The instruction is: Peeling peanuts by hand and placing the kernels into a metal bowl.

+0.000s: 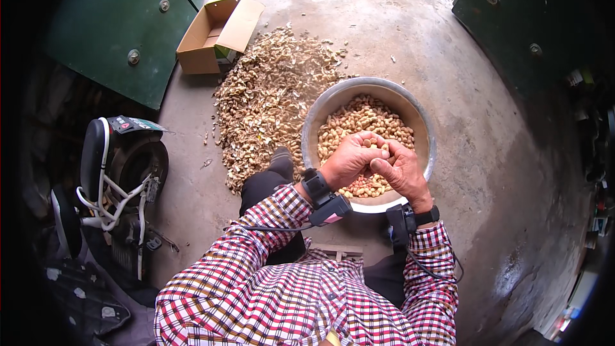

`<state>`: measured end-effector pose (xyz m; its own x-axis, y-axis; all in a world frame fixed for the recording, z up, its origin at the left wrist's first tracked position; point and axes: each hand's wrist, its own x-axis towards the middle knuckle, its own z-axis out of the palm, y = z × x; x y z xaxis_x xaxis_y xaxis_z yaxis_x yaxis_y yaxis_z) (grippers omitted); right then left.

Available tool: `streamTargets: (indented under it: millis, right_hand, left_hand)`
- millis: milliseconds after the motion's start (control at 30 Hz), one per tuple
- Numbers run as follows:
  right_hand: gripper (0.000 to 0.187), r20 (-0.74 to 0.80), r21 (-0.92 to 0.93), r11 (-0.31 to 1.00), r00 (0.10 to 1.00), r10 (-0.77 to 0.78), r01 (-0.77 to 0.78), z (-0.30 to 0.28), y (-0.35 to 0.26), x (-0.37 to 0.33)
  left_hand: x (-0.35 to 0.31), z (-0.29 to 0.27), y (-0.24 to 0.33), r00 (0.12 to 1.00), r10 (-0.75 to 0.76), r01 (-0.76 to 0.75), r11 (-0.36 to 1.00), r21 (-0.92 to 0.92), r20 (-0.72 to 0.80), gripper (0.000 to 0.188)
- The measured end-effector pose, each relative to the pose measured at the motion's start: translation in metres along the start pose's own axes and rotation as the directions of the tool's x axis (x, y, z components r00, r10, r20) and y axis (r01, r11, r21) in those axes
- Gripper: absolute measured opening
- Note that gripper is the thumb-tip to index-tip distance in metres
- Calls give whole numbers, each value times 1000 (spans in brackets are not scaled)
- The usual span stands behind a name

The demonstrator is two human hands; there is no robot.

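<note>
Over a wide metal basin (387, 86) my two hands meet, fingertips together. My left hand (349, 161) is closed, its thumb and fingers pinched on a peanut (369, 144) that is mostly covered by the fingers. My right hand (405, 173) is closed too, thumb and forefinger pressed against the same spot. Unshelled peanuts (365, 115) fill the basin below. Toward its near side, reddish shelled kernels (364, 187) lie among them, partly hidden by the hands.
Left of the basin spreads a heap of peanut shells (262, 106), reaching my foot (282, 161). Behind it stands an open cardboard box (202, 41). A white-framed wheeled thing (118, 198) is at the left. Green doors (115, 25) flank the opening ahead.
</note>
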<state>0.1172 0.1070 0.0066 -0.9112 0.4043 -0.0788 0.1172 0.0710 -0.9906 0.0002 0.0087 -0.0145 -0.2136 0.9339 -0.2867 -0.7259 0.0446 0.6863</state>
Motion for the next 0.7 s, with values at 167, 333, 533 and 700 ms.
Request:
streamTargets:
  millis: [167,333,533,700]
  right_hand:
    - [70,20,41,999,1000,-2,2,0,-5,0]
    - [74,37,-16,999,999,-32,32,-1,0,2]
    - [68,69,-66,994,994,-81,86,0,-12,3]
    - [55,81,-162,975,986,-142,154,0,-11,1]
  left_hand:
    - [1,0,0,1000,-16,16,1000,-14,12,17]
    - [-2,1,3,998,-7,7,1000,15,61,15]
    - [-5,3,8,990,-22,12,997,71,141,11]
    - [-4,-3,2,987,-19,13,999,42,162,11]
